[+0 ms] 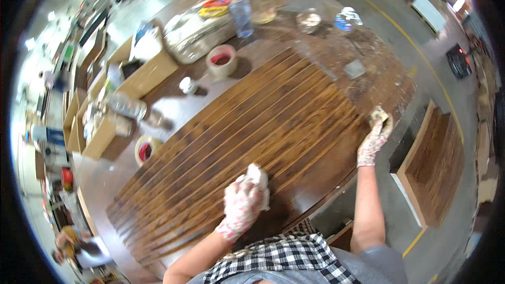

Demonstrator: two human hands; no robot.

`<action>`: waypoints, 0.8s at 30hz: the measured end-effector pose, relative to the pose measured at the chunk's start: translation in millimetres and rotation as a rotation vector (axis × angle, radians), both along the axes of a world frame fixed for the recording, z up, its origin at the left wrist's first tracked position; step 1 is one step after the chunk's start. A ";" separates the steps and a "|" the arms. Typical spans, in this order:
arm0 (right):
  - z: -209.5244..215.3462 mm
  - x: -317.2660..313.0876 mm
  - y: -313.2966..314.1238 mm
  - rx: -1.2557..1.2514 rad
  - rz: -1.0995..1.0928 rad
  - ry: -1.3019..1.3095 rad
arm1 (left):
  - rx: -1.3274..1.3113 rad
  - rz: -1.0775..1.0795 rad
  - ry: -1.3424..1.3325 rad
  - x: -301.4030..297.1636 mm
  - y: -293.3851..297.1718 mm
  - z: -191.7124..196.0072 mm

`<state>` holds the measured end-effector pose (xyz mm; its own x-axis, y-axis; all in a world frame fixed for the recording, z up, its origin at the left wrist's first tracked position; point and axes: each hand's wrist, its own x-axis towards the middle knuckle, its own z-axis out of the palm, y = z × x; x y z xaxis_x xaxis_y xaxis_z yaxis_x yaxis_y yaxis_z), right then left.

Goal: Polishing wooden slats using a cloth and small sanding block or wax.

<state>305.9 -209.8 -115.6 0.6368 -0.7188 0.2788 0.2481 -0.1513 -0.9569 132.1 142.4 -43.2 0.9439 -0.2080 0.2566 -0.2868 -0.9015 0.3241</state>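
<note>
A dark brown wooden panel [247, 137] with long parallel grooves lies on the worktable in front of me. My left hand [243, 205], in a white glove with a pink pattern, is closed round a crumpled white cloth [258, 176] at the panel's near side. My right hand [374, 139], gloved the same way, is just past the panel's right end. Its fingers are closed on a small, pale, flat pad [379, 115]; whether that is sandpaper or folded cloth I cannot tell.
Tape rolls [221, 61], a small white bottle [188, 85] and open cardboard boxes [150, 76] stand beyond the panel. Clear bottles [241, 16] and a glass jar [309, 20] are farther back. More wooden panels [434, 168] are stacked right of the worktable [379, 47]. A person [79, 247] is at far left.
</note>
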 end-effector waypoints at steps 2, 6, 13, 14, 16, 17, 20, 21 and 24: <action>3.9 -5.5 10.1 -0.067 -0.041 0.036 | -0.130 0.012 0.115 50.9 -46.8 -33.0; 6.0 -16.1 11.7 -0.041 -0.089 0.079 | -0.303 -0.002 0.179 166.7 -172.4 -15.6; 16.2 -12.9 14.8 0.141 -0.045 -0.076 | -0.071 -0.256 -0.160 221.4 -227.8 -21.7; 16.3 -13.3 12.3 0.135 -0.053 -0.075 | -0.086 -0.284 -0.134 207.4 -213.7 -14.1; 18.0 -10.3 20.3 0.165 -0.027 -0.088 | -0.054 -0.221 -0.114 165.9 -159.3 -18.5; 19.4 -10.2 22.3 0.165 -0.016 -0.095 | -0.054 -0.229 -0.059 140.0 -125.7 -17.1; 9.3 -9.0 14.7 0.031 -0.035 0.006 | 0.034 -0.141 -0.075 48.7 -30.6 -9.5; 15.1 -6.1 20.8 0.155 0.002 -0.035 | 0.088 -0.084 -0.055 18.1 2.7 -4.9; 2.8 -3.4 12.3 0.103 0.012 -0.046 | 0.124 0.163 -0.085 -74.3 82.5 -10.2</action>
<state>302.6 -197.5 -112.9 0.6338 -0.7375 0.2331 0.2934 -0.0496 -0.9547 57.9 224.9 -53.4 0.9437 -0.0890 0.3187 -0.1551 -0.9697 0.1885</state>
